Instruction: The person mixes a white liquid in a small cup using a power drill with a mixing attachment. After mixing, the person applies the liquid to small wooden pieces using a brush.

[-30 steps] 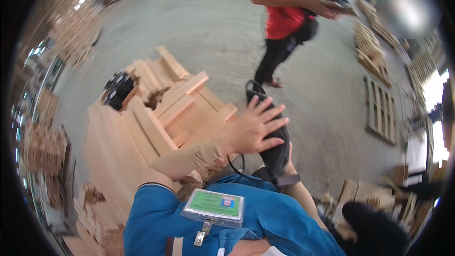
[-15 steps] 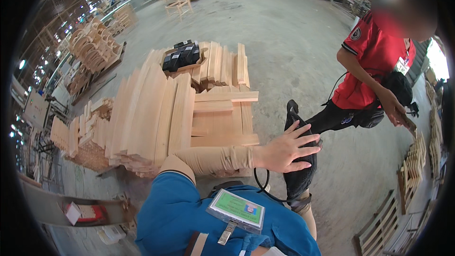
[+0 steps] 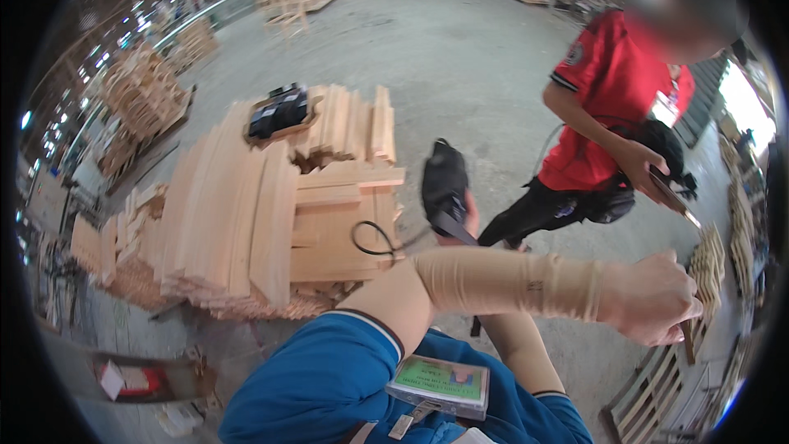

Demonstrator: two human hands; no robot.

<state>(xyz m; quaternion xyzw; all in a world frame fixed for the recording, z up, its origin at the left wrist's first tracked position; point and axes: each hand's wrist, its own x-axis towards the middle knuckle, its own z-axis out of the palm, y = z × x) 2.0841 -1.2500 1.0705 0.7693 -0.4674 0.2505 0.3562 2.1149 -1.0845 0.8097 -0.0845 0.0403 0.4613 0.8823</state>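
Observation:
My left arm, in a beige sleeve, reaches across to the right over my right forearm. At its end my left hand (image 3: 649,300) is closed with curled fingers; whatever is inside is hidden. My right hand (image 3: 470,215) shows partly above the left forearm, gripping a black fabric pouch (image 3: 445,185) from behind its right side. A dark strap (image 3: 454,228) runs from the pouch's lower end behind my left forearm. From the pouch's side a black cord (image 3: 374,240) loops out over the boards. My clip-on badge (image 3: 440,386) hangs on my blue shirt.
Stacked pale wooden boards (image 3: 222,205) stand at left, with a box of black devices (image 3: 279,115) on top. A person in a red shirt (image 3: 604,90) stands at right, holding a flat dark device (image 3: 672,197). Wooden pallets (image 3: 649,390) lie lower right; chair parts (image 3: 140,99) stand far left.
My left hand has left the black pouch, swung right and closed from spread fingers. The pouch has moved up and left, and my right hand now shows on it. The view has shifted right.

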